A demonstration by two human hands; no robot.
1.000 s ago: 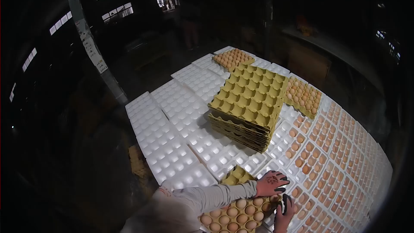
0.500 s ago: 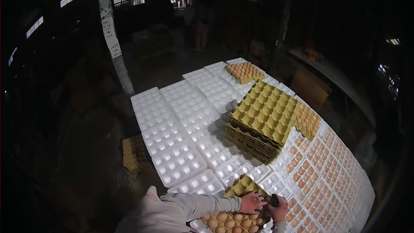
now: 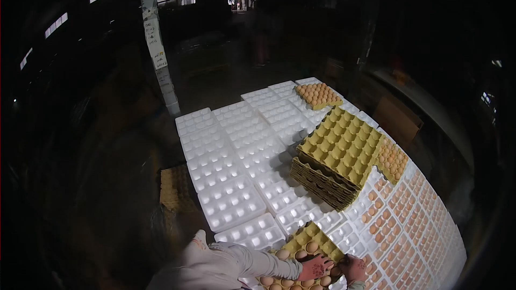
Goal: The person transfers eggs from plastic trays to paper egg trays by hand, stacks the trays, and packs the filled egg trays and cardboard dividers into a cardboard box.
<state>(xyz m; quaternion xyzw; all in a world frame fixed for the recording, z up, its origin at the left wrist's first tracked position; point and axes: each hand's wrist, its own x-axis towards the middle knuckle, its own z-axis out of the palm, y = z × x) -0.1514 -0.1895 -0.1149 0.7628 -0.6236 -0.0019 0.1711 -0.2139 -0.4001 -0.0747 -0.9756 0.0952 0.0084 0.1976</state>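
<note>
My left hand [image 3: 315,268], in a reddish glove with dark fingertips, reaches over a yellow pulp tray [image 3: 317,235] with its fingers apart. Brown eggs [image 3: 312,247] sit in part of this tray, around the hand. Right beside it, at the tray's right edge, my right hand [image 3: 353,269] is gloved too, its fingers curled in; what they hold is hidden. Ahead stands a tall stack of egg-free yellow pulp trays [image 3: 342,145]. To the right, white trays [image 3: 400,236] hold eggs in their cups.
White foam trays without eggs [image 3: 231,201] cover the left side. Two filled pulp trays rest farther back, one at the far edge [image 3: 318,95] and one right of the stack [image 3: 392,161]. A pillar [image 3: 155,43], a cardboard box [image 3: 396,120] and a dim standing person [image 3: 262,37] are beyond.
The view has turned, so the scene sits farther right and lower. My left hand has drawn back from the white tray to over the pulp tray, where eggs now show in its upper part.
</note>
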